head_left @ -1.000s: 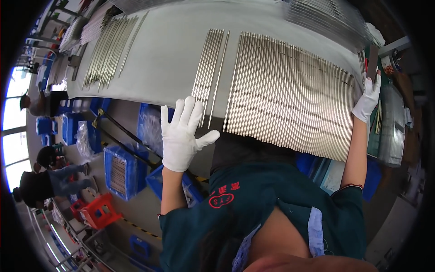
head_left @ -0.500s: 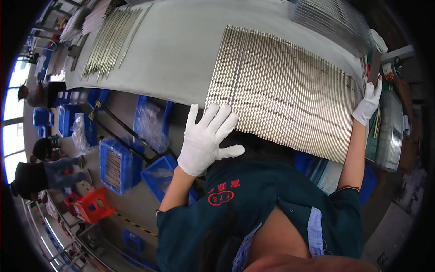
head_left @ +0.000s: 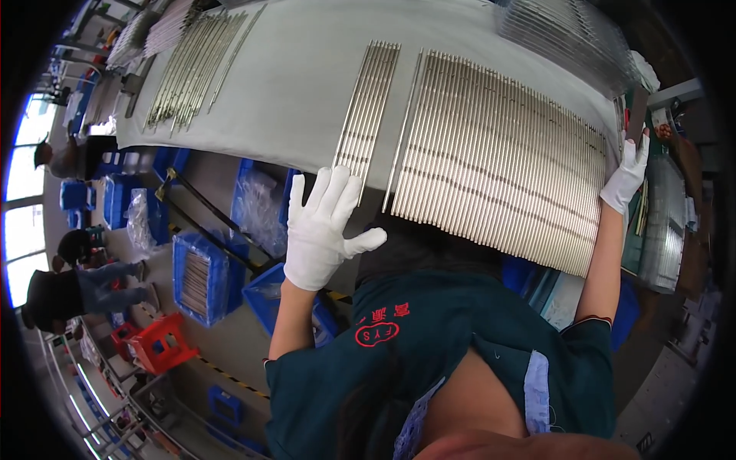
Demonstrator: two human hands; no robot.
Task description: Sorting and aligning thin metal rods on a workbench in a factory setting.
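My left hand (head_left: 320, 230), in a white glove, has its fingers spread, and the fingertips rest on the near ends of a narrow group of silvery metal rods (head_left: 372, 107). One single rod (head_left: 402, 130) lies by itself between that group and a wide, tight row of the same rods (head_left: 498, 153) to the right. My right hand (head_left: 627, 180), gloved too, is beyond the row's right side. Its fingers are around the lower end of a dark flat bar (head_left: 636, 113); the grip is partly hidden.
Loose rods (head_left: 195, 69) lie on the pale table (head_left: 295, 84) at the far left. Clear plastic trays (head_left: 567, 38) are stacked at the back right. Blue crates (head_left: 201, 280) and a red stool (head_left: 161, 343) stand on the floor at left, where other people are about.
My left hand has moved left, and a narrow group of rods has slid left with it, opening a gap from the wide row. One rod stands alone in the gap. My right hand has hardly moved.
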